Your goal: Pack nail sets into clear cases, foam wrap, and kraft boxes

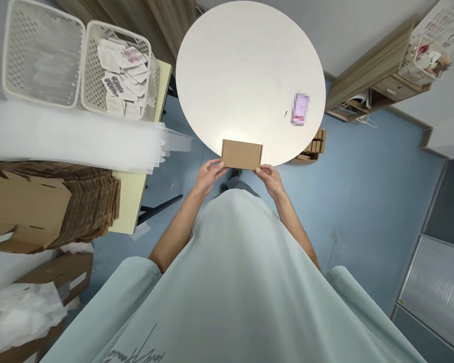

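1 x cardboard box (242,155), brown, closed; at near edge of rnd white table (245,65) (resting or held just above, can't tell). L hand (211,175): thumb & fingers gripping box's near L corner. R hand (270,179): ditto, near R corner. Tabletop, R side: 1 x purple item (300,109), blurred. Far L: 2 x white baskets (93,68); stack of flat cartons (94,201).
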A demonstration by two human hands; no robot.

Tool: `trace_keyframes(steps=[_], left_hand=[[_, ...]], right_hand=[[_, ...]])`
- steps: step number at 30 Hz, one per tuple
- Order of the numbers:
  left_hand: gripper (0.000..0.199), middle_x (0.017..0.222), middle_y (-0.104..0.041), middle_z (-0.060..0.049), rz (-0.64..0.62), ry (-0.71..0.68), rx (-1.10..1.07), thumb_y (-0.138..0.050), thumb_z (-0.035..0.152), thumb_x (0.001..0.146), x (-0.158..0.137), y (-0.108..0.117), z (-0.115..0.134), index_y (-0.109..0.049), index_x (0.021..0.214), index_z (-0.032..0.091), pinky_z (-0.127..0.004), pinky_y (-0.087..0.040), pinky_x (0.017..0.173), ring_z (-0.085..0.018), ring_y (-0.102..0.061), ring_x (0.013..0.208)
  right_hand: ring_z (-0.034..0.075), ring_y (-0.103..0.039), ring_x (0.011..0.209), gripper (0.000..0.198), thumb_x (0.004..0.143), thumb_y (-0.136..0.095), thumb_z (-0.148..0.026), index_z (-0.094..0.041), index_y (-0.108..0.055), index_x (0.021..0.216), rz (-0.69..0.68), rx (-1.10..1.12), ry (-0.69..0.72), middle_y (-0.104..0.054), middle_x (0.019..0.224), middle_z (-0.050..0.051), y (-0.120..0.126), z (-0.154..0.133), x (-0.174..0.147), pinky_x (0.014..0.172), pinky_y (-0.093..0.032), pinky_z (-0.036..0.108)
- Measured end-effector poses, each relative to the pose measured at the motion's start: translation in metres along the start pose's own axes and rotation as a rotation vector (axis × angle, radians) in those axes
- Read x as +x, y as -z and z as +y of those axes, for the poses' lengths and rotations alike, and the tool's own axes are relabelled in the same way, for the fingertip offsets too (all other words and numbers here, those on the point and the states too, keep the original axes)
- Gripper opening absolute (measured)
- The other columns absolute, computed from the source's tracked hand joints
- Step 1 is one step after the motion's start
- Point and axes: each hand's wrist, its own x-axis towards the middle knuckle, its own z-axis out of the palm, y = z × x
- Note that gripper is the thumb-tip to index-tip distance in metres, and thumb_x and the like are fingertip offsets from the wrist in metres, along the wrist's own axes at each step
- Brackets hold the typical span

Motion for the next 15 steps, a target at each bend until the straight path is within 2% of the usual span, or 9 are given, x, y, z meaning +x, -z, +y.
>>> trace_keyframes(steps=[3,8,15], left_hand=[[0.035,0.131,-0.084,-0.014,-0.034,-0.007,0.004,-0.084,0.045,0.102,-0.019,-0.001,-0.012,-0.07,0.124,0.021,-0.053,-0.064,0.123,-0.028,-0.082,0.128],[0.034,0.122,-0.085,-0.011,-0.092,-0.005,-0.012,-0.086,0.041,0.099,-0.051,-0.008,-0.025,-0.069,0.122,0.022,-0.054,-0.063,0.124,-0.028,-0.083,0.124],[0.038,0.125,-0.084,-0.011,-0.094,-0.026,0.034,-0.088,0.043,0.096,-0.076,-0.03,-0.031,-0.068,0.121,0.023,-0.051,-0.063,0.122,-0.026,-0.083,0.122]], right_hand=[[0.029,-0.083,0.118,0.076,0.058,-0.105,-0.077,-0.029,-0.066,0.102,-0.004,-0.007,0.002,-0.084,0.118,0.007,0.01,0.004,-0.027,0.123,-0.062,0.051],[0.03,-0.082,0.12,0.072,0.064,-0.102,-0.078,-0.029,-0.065,0.103,0.001,-0.033,0.006,-0.084,0.119,0.007,0.03,0.017,-0.062,0.122,-0.064,0.051],[0.027,-0.083,0.112,0.073,0.059,-0.107,-0.074,-0.031,-0.065,0.101,-0.033,0.041,-0.04,-0.081,0.113,0.003,0.061,0.021,-0.075,0.117,-0.066,0.047]])
